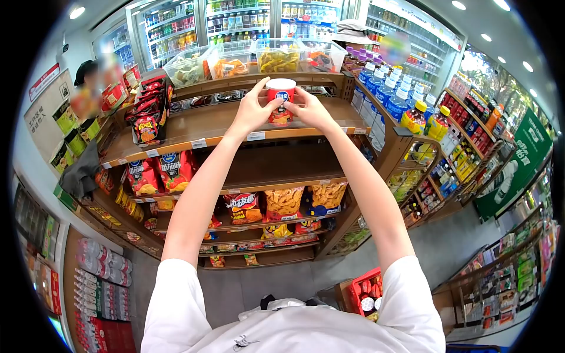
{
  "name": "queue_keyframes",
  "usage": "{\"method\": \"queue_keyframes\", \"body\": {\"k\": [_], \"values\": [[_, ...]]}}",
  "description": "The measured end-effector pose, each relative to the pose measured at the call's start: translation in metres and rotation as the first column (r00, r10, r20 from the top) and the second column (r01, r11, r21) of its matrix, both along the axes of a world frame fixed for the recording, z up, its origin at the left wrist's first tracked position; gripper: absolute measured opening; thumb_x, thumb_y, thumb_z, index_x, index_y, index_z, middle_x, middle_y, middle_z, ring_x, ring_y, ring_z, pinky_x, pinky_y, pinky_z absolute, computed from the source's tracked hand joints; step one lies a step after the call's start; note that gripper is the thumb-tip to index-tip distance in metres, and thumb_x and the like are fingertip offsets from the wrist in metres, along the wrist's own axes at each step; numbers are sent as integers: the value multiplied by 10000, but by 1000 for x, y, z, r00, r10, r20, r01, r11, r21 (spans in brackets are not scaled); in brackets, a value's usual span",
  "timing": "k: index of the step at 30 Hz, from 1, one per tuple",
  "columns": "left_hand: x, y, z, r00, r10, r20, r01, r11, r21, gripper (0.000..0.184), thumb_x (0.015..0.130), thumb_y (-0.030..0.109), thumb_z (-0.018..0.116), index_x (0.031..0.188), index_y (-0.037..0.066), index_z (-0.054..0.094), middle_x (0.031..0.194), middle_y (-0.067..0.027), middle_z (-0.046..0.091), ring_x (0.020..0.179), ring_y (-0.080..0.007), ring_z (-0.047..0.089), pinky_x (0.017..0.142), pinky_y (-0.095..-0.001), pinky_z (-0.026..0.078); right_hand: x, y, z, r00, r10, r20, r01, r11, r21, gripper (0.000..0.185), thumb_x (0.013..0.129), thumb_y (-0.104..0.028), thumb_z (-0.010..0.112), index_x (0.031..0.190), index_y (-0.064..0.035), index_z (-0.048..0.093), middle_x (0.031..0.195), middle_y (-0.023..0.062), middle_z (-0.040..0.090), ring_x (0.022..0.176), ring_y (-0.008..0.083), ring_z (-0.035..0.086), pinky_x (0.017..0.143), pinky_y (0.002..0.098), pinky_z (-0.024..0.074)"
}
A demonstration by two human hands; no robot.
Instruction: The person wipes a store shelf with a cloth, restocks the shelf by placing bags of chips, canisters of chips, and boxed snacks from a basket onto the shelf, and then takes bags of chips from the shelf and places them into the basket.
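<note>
In the head view, the left hand (pixel 254 113) and right hand (pixel 311 113) grasp a red canister (pixel 281 95) from both sides, thumbs across its front, over the middle of the top shelf (pixel 212 125); whether its base touches the wood cannot be told. Should one thumb press harder or the fingers slip, the canister could tilt — and, so close to the near edge, it might drop past the lower shelves. Behind it, clear tubs of snacks (pixel 281 60) limit reach on the far side. Dark snack packets (pixel 147 120) stand left, blue-capped bottles (pixel 400 99) right, while a red basket (pixel 355 293) sits low at near right.
</note>
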State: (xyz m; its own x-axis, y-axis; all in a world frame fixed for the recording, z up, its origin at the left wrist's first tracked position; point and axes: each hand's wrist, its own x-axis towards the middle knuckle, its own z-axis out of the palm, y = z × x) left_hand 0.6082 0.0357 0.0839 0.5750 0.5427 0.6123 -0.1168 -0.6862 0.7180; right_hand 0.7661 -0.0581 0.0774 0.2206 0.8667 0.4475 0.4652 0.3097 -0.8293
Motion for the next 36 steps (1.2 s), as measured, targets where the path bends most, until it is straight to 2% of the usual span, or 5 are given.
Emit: {"method": "queue_keyframes", "body": {"k": [12,17,20,25,36], "values": [[-9,4,-12,999,42,7,-43,998,42,765,822,231,720,1422,-11,312,1186,-223,600,1060,-256,625,882,-345,508,-15,3,-7,999,7,35,-7,1000,13,395,905,-135,599,1263,-6,494,1089,131,649,958,184,633,810,332,508],[-13,-14,-13,918,326,224,-390,841,374,836,780,263,762,1403,-40,295,1421,-258,350,1326,-329,365,1060,-413,348,-8,-7,-23,966,-259,20,246,934,258,638,885,-167,657,1385,76,343,1360,236,475,1254,230,487,1024,310,403],[-16,-57,0,922,175,344,-284,910,300,677,807,194,746,1358,15,396,1384,-160,416,1285,-265,421,997,-389,435,-27,-63,-13,910,-380,-165,415,834,365,323,903,-131,627,1155,67,583,1025,144,697,962,161,657,836,269,503],[-14,-132,-32,892,-111,438,-22,958,287,193,906,-21,573,1099,-13,565,1081,-85,541,926,-144,580,826,-275,488,-57,-174,-58,771,-447,-454,571,800,182,259,934,-213,607,792,3,630,529,4,563,465,47,507,445,209,382],[14,-306,-190,706,-707,34,631,607,-483,294,980,164,521,727,17,542,522,6,490,435,-49,468,411,-215,354,-105,-488,-238,239,-835,-495,909,372,-189,180,973,-134,526,1075,-24,624,705,-2,596,608,54,558,536,202,467]]}}
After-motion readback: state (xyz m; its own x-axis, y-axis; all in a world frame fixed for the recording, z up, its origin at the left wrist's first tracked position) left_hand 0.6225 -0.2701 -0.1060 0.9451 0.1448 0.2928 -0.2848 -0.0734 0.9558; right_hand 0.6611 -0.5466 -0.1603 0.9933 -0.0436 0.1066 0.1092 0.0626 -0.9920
